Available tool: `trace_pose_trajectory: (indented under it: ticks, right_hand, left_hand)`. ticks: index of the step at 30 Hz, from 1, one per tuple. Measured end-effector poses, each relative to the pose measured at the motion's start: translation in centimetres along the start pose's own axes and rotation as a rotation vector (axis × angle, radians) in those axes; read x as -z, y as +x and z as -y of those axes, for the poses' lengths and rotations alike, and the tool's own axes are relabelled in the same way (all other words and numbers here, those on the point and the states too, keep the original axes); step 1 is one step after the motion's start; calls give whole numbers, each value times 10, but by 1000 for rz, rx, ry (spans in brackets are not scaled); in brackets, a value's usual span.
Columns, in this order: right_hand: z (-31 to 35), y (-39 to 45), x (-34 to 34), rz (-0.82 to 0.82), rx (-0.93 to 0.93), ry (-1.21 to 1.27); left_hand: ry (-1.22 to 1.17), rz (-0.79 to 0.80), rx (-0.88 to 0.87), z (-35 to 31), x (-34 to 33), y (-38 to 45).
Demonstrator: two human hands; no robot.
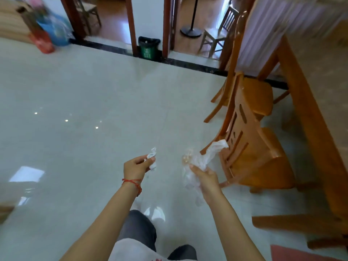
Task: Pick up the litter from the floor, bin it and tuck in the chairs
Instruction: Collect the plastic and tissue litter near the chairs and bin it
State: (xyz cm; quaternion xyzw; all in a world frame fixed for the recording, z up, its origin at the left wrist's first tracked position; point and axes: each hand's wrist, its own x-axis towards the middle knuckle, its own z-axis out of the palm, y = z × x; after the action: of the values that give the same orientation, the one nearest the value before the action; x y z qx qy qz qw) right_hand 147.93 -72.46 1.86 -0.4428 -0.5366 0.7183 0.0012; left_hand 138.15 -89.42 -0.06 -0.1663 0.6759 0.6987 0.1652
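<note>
At the lower centre of the frame, a person's 2 hands carry litter over a pale glossy tiled floor (79,95). The left hand (136,167), a red string bracelet (132,183) at its wrist, pinches a small crumpled white paper scrap (152,160) between thumb and curled fingers. The right hand (204,178), just to its right, grips a crumpled clear plastic bag (199,159), fingers wrapped around its middle while one loose end trails toward the nearer chair. Neither hand has room for anything more.

The small green bin with a black liner (148,48) stands at the upper centre of the frame, against the white pillar between 2 doorways, well apart from both hands and almost straight ahead across open floor. It lies slightly left of the midline, so the left hand looks marginally the nearer, though either could reach it only once the person has crossed the room.

Along the right side of the frame, 2 glossy orange wooden chairs (252,140) stand beside the long wooden desk (316,117), seats partly out from under it. They appear not yet tucked in. Binning looks the likely next step. No other litter is visible on the floor.
</note>
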Motion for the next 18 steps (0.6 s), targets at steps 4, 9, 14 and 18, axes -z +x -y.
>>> trace_pose_trajectory:
  ticks: [4,9,14,18]
  right_hand:
    - [17,31,-56,28,-20,-18]
    - [40,73,-130,38,-45,-29]
    - [67,108,-189,51,-59,-47]
    - [89,143,-219,44,-79,-74]
  left_hand:
    - [-24,-6,-6,-24,22,55]
    - [-8,-36,14,-58,55,130]
    - [-6,-64,31,-92,84,194]
    - [-44,-73,46,-112,86,236]
